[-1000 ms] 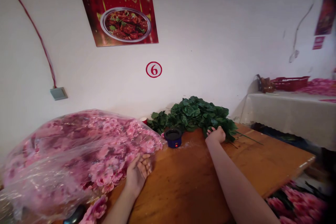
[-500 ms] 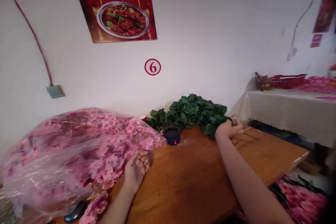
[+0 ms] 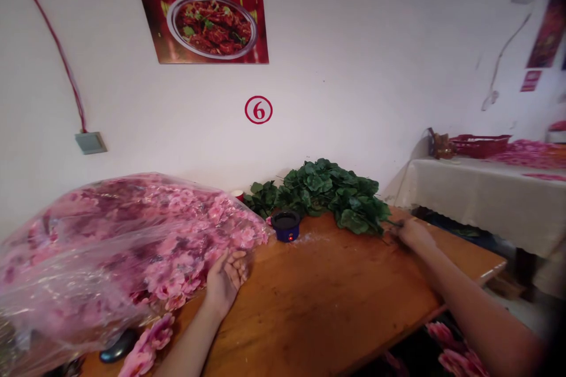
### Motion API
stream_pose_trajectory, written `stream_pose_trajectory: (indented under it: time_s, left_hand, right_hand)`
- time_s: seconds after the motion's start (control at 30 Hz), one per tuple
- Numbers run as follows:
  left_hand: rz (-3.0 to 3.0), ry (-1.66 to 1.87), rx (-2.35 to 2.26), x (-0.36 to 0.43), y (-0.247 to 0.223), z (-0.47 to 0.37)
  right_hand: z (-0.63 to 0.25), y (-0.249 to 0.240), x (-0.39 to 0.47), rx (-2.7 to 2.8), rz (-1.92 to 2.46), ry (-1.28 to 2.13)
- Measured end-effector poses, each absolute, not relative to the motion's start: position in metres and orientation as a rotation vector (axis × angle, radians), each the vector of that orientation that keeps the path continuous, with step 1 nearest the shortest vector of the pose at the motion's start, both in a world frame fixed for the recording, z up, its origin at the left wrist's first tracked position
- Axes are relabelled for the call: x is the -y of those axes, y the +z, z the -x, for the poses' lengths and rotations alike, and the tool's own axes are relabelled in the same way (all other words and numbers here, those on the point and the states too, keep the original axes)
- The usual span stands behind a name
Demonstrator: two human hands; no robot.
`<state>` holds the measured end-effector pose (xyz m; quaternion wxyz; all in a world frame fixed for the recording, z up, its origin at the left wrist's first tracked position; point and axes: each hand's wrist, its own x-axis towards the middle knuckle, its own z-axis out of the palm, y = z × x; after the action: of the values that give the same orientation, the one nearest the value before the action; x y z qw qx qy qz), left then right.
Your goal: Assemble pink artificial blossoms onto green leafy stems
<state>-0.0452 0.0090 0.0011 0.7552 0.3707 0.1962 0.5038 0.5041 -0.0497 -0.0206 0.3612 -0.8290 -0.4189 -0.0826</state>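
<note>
My left hand (image 3: 227, 278) rests palm up on the table beside the bagged pink artificial flowers (image 3: 190, 235). Its fingers are loosely curled and apart, with nothing in them. At the right end of a heap of green artificial leaves (image 3: 331, 188), my right hand (image 3: 414, 235) has its fingers closed around a thin leaf stem (image 3: 391, 222). The fingertips are partly hidden and a little blurred. Between the bag and the leaves stands a small dark-blue pot (image 3: 286, 230) with a lit red light.
The wooden table (image 3: 309, 300) meets a white wall. A dark rounded object (image 3: 118, 346) and loose pink flowers (image 3: 148, 347) lie at the near left. More pink flowers (image 3: 455, 350) sit below the right edge. A red basket (image 3: 480, 146) stands on a cloth-covered table behind.
My right hand has moved right and slightly down from above the leaves' end, its fingers now directed toward the stems. My left hand has stayed nearly still. The view has shifted slightly.
</note>
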Motion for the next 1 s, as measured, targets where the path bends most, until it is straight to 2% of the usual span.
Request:
stream_pose_trajectory:
  time_s: [0.07,0.23,0.5,0.67,0.87,1.0]
  left_hand:
    - [-0.800,1.102,-0.433,-0.009,0.001,0.045]
    - [-0.785,1.092,-0.449,-0.013,-0.002,0.046]
    - [-0.807,1.087,-0.463,-0.014,-0.005,0.047]
    - [-0.794,1.124,-0.488,-0.009,-0.001,0.044]
    - [-0.817,1.104,-0.510,-0.008,0.001,0.043]
    - [-0.816,1.103,-0.510,-0.006,0.003,0.043]
  right_hand:
    - [-0.506,-0.023,0.054,1.166,2.220,-0.130]
    - [-0.498,-0.022,0.066,1.093,2.319,-0.261]
    - [-0.461,-0.010,0.093,0.985,2.425,-0.220]
    - [-0.456,-0.004,0.104,1.015,2.444,-0.365]
    - [-0.459,-0.007,0.115,1.174,2.226,-0.733]
    - [-0.457,-0.009,0.121,1.089,2.212,-0.674]
